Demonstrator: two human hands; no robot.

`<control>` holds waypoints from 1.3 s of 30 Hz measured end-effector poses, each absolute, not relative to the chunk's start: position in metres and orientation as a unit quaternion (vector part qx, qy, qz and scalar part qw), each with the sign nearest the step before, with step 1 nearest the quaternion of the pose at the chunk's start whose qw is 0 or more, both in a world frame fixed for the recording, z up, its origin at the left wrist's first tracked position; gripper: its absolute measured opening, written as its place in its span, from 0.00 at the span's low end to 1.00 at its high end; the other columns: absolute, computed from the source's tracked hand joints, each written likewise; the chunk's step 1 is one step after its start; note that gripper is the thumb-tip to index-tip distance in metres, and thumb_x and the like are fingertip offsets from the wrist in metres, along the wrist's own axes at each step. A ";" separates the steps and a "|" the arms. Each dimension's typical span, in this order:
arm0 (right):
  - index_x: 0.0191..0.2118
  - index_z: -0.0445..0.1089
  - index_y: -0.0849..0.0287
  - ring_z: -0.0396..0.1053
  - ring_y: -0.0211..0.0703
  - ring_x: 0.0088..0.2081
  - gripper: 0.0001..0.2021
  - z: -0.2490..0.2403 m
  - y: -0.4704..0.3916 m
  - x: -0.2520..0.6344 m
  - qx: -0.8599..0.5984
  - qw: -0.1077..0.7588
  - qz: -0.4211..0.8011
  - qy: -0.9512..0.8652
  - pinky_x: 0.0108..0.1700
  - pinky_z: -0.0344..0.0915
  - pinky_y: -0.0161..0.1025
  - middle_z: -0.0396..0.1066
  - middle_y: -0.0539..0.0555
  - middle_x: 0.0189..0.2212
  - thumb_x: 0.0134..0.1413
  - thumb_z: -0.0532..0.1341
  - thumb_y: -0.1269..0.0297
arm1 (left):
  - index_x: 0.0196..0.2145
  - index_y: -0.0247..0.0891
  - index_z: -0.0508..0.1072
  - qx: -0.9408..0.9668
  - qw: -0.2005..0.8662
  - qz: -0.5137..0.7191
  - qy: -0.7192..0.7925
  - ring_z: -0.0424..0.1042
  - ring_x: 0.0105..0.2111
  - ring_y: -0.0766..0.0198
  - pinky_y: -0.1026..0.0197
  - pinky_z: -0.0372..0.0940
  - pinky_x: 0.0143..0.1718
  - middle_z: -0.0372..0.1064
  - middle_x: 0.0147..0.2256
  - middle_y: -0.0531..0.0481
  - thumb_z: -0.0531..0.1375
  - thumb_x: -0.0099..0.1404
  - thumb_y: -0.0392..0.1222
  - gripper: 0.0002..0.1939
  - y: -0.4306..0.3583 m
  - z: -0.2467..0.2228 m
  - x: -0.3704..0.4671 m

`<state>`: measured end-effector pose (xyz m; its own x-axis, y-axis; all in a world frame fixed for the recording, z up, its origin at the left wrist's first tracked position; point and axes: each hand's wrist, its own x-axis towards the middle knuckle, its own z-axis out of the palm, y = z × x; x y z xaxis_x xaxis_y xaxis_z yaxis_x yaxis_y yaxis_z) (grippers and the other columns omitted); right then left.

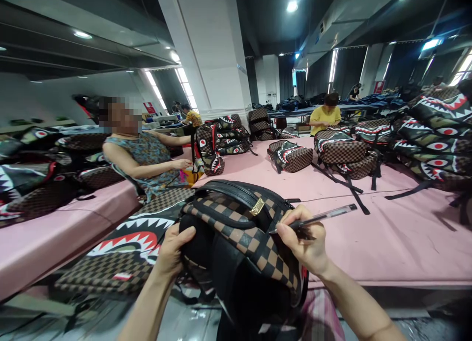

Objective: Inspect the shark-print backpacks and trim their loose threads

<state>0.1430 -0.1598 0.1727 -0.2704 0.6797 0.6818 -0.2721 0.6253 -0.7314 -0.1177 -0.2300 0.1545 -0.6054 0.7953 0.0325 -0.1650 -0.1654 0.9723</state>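
Gripping a pen [320, 216], the right hand [304, 242] rests on the checkered backpack [243, 238] at lower centre; the left hand [170, 255] clasps its left side. Risk: the pen's tip may mark the fabric should the bag slip.

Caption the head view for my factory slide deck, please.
Left hand grips a checkered backpack; right hand holds a pen over it.

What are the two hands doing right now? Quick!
Left hand: closed, gripping the side of the checkered backpack.
Right hand: closed, holding a pen above the backpack's top.
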 end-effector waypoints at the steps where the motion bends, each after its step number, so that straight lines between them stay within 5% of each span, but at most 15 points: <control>1: 0.30 0.61 0.57 0.59 0.34 0.22 0.05 0.172 -0.160 0.143 -0.143 0.584 0.410 -0.686 0.23 0.56 0.33 0.62 0.47 0.22 0.52 0.60 0.68 | 0.17 0.34 0.70 0.288 0.340 0.708 0.548 0.63 0.13 0.65 0.65 0.61 0.13 0.65 0.14 0.52 0.66 0.33 0.45 0.14 -0.230 0.154 -0.118; 39: 0.29 0.60 0.57 0.59 0.34 0.22 0.05 0.173 -0.162 0.142 -0.132 0.597 0.393 -0.687 0.23 0.55 0.34 0.62 0.47 0.21 0.53 0.58 0.68 | 0.19 0.33 0.72 0.296 0.364 0.716 0.517 0.64 0.15 0.67 0.67 0.61 0.16 0.66 0.16 0.52 0.69 0.34 0.45 0.15 -0.233 0.154 -0.116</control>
